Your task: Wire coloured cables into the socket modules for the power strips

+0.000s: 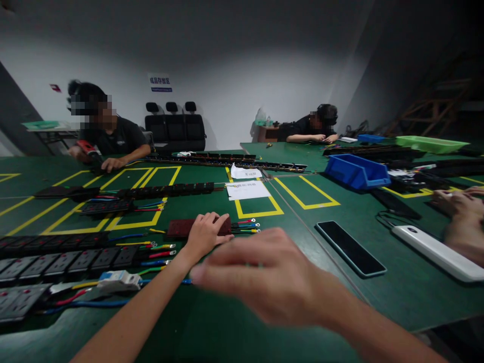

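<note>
My left hand (pixel 207 234) lies over a dark red block (pixel 179 228), probably a socket module, with its fingers bent across the block's right part. Short red, blue and green-yellow wires (pixel 245 225) with ring terminals stick out of its right end, and a yellow wire leaves its left end. Closer to the camera, my right hand (pixel 272 277) is raised above the table, its fingers drawn together. What is between those fingers, if anything, is hidden. Just left of its fingertips runs a blue wire (pixel 185 281) from a white and blue breaker-like part (pixel 119 281).
Black socket strips (pixel 75 264) with coloured wires lie at left. White paper sheets (pixel 248 190), a phone (pixel 350 248), a white power bank (pixel 438 252) and a blue bin (pixel 355 171) are on the green table. Two people work across it; another person's hands (pixel 459 206) are at right.
</note>
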The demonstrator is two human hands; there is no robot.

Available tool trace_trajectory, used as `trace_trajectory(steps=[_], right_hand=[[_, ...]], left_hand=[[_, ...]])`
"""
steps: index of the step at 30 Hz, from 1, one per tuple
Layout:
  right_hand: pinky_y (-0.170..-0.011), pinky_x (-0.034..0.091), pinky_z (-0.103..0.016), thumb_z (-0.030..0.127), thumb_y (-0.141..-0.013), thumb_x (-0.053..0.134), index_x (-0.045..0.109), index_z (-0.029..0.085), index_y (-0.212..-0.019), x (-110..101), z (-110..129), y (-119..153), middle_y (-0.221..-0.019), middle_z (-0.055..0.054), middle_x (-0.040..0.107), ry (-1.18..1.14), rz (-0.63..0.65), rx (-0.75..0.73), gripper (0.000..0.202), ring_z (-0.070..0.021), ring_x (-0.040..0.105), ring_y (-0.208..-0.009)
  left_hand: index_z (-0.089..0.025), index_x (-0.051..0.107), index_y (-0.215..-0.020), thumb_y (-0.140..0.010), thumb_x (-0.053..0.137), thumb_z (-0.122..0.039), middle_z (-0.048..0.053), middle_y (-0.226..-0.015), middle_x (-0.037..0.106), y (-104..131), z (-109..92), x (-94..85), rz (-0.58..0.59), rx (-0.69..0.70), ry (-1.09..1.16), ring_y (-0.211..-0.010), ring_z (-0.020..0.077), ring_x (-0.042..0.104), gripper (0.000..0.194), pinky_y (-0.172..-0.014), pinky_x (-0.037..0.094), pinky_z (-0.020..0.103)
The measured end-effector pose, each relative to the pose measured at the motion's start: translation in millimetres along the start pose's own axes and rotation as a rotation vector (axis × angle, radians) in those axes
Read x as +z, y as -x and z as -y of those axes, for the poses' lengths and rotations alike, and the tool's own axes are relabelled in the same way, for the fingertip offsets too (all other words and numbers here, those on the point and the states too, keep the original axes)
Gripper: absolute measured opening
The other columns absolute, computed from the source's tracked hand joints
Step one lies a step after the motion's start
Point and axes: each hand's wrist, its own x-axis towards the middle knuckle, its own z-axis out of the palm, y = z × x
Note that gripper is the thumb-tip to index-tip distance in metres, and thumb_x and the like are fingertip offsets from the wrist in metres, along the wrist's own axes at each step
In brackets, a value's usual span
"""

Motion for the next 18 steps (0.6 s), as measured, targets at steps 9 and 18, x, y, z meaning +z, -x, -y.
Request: trace_trajectory(steps=[9, 18], right_hand=[[-0.068, 0.049, -0.028, 0.017, -0.094, 0.048, 0.071, 0.026, -0.122, 14, -71, 13, -0.108, -0.009, 0.07, 0.279, 0.018, 0.305, 0.038, -0.0158, 0.065, -0.077], [-0.066, 0.046, -0.028, 0.03, -0.097, 0.05, 0.061, 0.025, -0.129, 32, -98, 35, -0.112, -0.01, 0.063, 0.331, -0.04, 0.537, 0.035, -0.019, 0.063, -0.083]], left_hand=[[-0.02, 0.057, -0.136, -0.087, 0.061, -0.062, 0.01, -0.106, 0.064, 0, -1, -1.8, -0.047, 0.006, -0.002, -0.096, 0.0264, 0.058, 0.064, -0.081, 0.039, 0.037], [-0.017, 0.058, -0.135, -0.09, 0.055, -0.065, 0.012, -0.105, 0.064, 0, 0, -4.6, -0.089, -0.003, -0.018, -0.095, 0.0271, 0.058, 0.067, -0.079, 0.04, 0.038]])
